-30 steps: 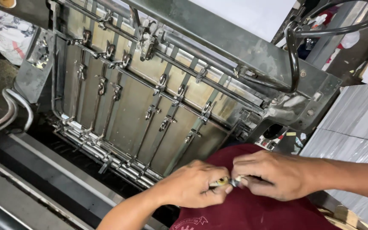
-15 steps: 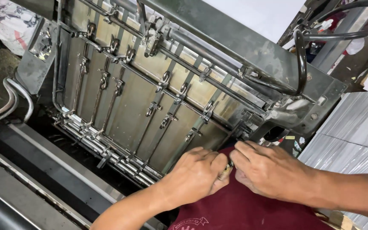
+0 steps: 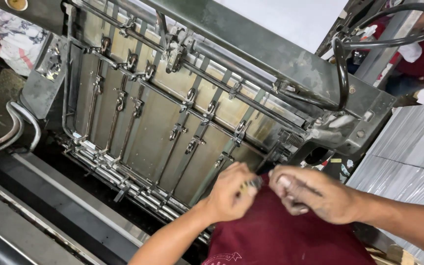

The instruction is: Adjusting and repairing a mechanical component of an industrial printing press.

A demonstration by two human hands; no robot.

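A small tool with a yellowish handle [image 3: 249,185] is pinched in the closed grip of the left hand [image 3: 229,194], at the near right corner of the tilted metal feed board [image 3: 158,132] of a printing machine. The right hand [image 3: 310,196] is held just beside it, with its fingers [image 3: 286,182] curled and meeting the tip of the tool; whether a small part is gripped between these fingers cannot be told, because the place is blurred. Both hands are kept over a dark red cloth [image 3: 280,235], which is probably the shirt of the person. Across the board, thin rods with small roller clamps [image 3: 191,146] are seen, and a row of metal bars [image 3: 123,184] is lying at its near edge. At the far right, a black curved hose [image 3: 342,73] is rising over the grey cast side frame [image 3: 354,127], and a stack of grey sheets [image 3: 408,157] is seen to the right. It is judged that a small fitting is being worked at the tool tip. For this to be done well, the tool should be kept steady by the left hand, while the turning or pulling is done slowly by the right fingers, close to the body, so that nothing is dropped into the gap below the board.
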